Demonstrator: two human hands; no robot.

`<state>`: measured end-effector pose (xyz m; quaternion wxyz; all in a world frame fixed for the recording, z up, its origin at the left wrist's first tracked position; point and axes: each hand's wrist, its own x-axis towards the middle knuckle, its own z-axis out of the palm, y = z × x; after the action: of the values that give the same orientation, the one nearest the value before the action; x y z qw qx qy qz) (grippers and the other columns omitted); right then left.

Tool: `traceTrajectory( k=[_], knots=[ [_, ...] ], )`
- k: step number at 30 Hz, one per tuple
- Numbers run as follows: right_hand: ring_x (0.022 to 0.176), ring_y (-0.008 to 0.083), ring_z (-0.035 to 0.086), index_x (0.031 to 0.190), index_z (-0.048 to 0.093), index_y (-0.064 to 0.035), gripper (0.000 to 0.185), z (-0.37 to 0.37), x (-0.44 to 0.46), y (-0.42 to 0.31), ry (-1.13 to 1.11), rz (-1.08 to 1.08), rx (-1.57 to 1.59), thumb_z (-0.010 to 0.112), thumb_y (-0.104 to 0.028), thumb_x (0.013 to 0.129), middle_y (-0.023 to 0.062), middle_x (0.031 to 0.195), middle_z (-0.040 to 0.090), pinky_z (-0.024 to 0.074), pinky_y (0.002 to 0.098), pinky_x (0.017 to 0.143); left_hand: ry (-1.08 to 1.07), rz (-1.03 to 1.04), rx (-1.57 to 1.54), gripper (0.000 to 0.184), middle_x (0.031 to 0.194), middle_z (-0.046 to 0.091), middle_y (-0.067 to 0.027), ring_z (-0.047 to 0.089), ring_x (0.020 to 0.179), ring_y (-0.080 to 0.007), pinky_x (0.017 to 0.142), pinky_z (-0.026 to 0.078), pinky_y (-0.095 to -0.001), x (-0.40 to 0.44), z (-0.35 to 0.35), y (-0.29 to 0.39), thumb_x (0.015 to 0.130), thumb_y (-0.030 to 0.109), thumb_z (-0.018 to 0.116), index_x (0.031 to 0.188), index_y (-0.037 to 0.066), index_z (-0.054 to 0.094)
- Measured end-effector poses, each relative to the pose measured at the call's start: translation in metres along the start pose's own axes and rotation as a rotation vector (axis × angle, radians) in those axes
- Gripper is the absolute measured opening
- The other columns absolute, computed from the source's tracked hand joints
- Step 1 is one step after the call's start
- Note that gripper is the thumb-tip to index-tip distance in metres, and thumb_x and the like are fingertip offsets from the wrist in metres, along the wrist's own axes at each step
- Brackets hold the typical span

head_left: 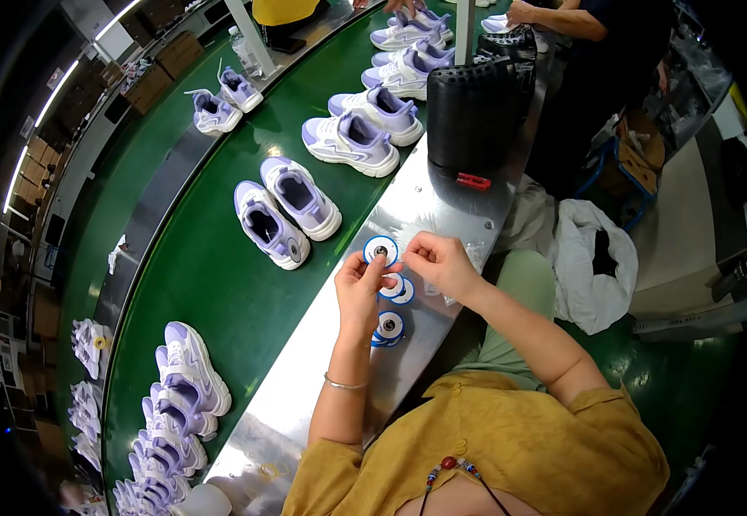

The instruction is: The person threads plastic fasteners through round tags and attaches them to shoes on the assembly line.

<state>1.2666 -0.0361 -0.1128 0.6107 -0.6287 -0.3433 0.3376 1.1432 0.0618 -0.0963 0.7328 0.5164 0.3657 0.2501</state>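
My left hand (359, 288) grips a round white disc with a blue rim and a dark centre (382, 250), its thumb laid over the face. Just to the right, my right hand (442, 265) has its fingertips pinched together near the disc's edge; whatever they hold is too small to make out. Below my hands, more blue-rimmed discs (389, 325) lie in small piles on the metal ledge (322, 353). Left of the ledge, a pair of white and lilac sneakers (300, 199) stands on the green belt (218, 292).
Rows of similar sneakers (352, 142) stand farther up the belt, with more (175, 404) at lower left. A black box-like holder (472, 116) and a red item (474, 181) sit on the ledge. A white bag (595, 267) is at right. Other people work at the far end.
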Motion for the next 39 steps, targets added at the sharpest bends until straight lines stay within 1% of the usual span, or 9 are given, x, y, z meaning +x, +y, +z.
traceTrajectory(
  k=[11, 13, 17, 20, 23, 33, 35, 37, 39],
  knots=[
    [0.049, 0.0039, 0.043, 0.072, 0.055, 0.0006, 0.009, 0.008, 0.011, -0.001, 0.163, -0.169, -0.144, 0.058, -0.004, 0.080, 0.0005, 0.055, 0.052, 0.0343, 0.0230, 0.044, 0.009, 0.132, -0.099, 0.008, 0.093, 0.062, -0.0152, 0.065, 0.088, -0.0227, 0.069, 0.055, -0.0264, 0.002, 0.008, -0.003, 0.086, 0.002, 0.057, 0.089, -0.004, 0.053],
    [0.050, 0.0172, 0.056, 0.074, 0.056, -0.0005, 0.009, 0.008, 0.012, -0.004, 0.162, -0.141, -0.186, 0.059, -0.008, 0.078, 0.0094, 0.058, 0.058, 0.0430, 0.0299, 0.048, 0.005, 0.129, -0.089, 0.007, 0.093, 0.062, -0.0154, 0.064, 0.088, -0.0224, 0.074, 0.054, -0.0283, 0.002, 0.008, -0.003, 0.086, 0.002, 0.057, 0.088, -0.004, 0.053],
    [0.050, 0.0154, 0.054, 0.076, 0.056, -0.0001, 0.008, 0.015, 0.014, -0.001, 0.165, -0.172, -0.102, 0.059, -0.007, 0.079, 0.0093, 0.059, 0.058, 0.0422, 0.0292, 0.048, -0.018, 0.160, -0.078, 0.011, 0.096, 0.062, -0.0169, 0.062, 0.089, -0.0225, 0.087, 0.051, -0.0348, 0.004, 0.008, -0.007, 0.089, 0.006, 0.054, 0.086, -0.004, 0.052],
    [0.050, 0.0120, 0.050, 0.080, 0.056, 0.0012, 0.006, 0.017, 0.017, 0.003, 0.142, -0.205, -0.006, 0.058, -0.004, 0.082, 0.0086, 0.060, 0.057, 0.0402, 0.0274, 0.048, -0.115, 0.199, -0.279, 0.017, 0.099, 0.061, -0.0160, 0.061, 0.093, -0.0209, 0.087, 0.051, -0.0330, 0.003, 0.007, -0.004, 0.091, 0.010, 0.053, 0.089, -0.006, 0.057],
    [0.054, 0.0123, 0.052, 0.082, 0.057, 0.0011, 0.004, 0.011, 0.015, 0.000, 0.087, -0.205, -0.034, 0.057, -0.003, 0.082, 0.0093, 0.065, 0.059, 0.0411, 0.0270, 0.050, -0.046, 0.182, -0.241, 0.026, 0.098, 0.062, -0.0161, 0.062, 0.089, -0.0230, 0.090, 0.049, -0.0369, 0.004, 0.009, 0.000, 0.093, 0.016, 0.048, 0.086, -0.006, 0.059],
    [0.061, 0.0110, 0.055, 0.085, 0.058, 0.0001, 0.005, -0.002, 0.026, 0.009, -0.012, -0.433, -0.097, 0.056, -0.004, 0.083, 0.0094, 0.068, 0.056, 0.0417, 0.0265, 0.053, -0.027, 0.158, 0.079, 0.013, 0.093, 0.064, -0.0088, 0.059, 0.081, -0.0121, 0.075, 0.047, -0.0236, 0.016, 0.008, -0.002, 0.086, 0.005, 0.060, 0.093, -0.005, 0.062],
    [0.062, 0.0074, 0.054, 0.089, 0.058, -0.0009, 0.007, -0.003, 0.029, 0.008, -0.103, -0.186, -0.058, 0.057, -0.006, 0.083, 0.0059, 0.067, 0.057, 0.0402, 0.0248, 0.052, -0.013, 0.258, 0.131, 0.012, 0.093, 0.063, -0.0077, 0.059, 0.082, -0.0117, 0.075, 0.047, -0.0234, 0.022, 0.010, -0.007, 0.086, 0.005, 0.060, 0.093, -0.005, 0.062],
    [0.062, 0.0059, 0.052, 0.090, 0.058, -0.0014, 0.008, -0.007, 0.034, 0.002, -0.151, -0.120, 0.106, 0.057, -0.006, 0.084, 0.0038, 0.067, 0.057, 0.0390, 0.0239, 0.051, 0.003, 0.358, 0.185, 0.010, 0.094, 0.063, -0.0067, 0.058, 0.082, -0.0114, 0.075, 0.047, -0.0231, 0.028, 0.011, -0.007, 0.086, 0.004, 0.059, 0.092, -0.004, 0.062],
    [0.061, 0.0044, 0.050, 0.091, 0.058, -0.0018, 0.009, -0.010, 0.042, 0.002, -0.199, -0.053, 0.269, 0.057, -0.007, 0.084, 0.0017, 0.068, 0.057, 0.0378, 0.0230, 0.051, 0.041, 0.585, 0.496, 0.009, 0.094, 0.061, -0.0060, 0.057, 0.083, -0.0105, 0.074, 0.047, -0.0222, 0.033, 0.012, -0.003, 0.087, 0.005, 0.059, 0.089, -0.003, 0.061]
  ],
)
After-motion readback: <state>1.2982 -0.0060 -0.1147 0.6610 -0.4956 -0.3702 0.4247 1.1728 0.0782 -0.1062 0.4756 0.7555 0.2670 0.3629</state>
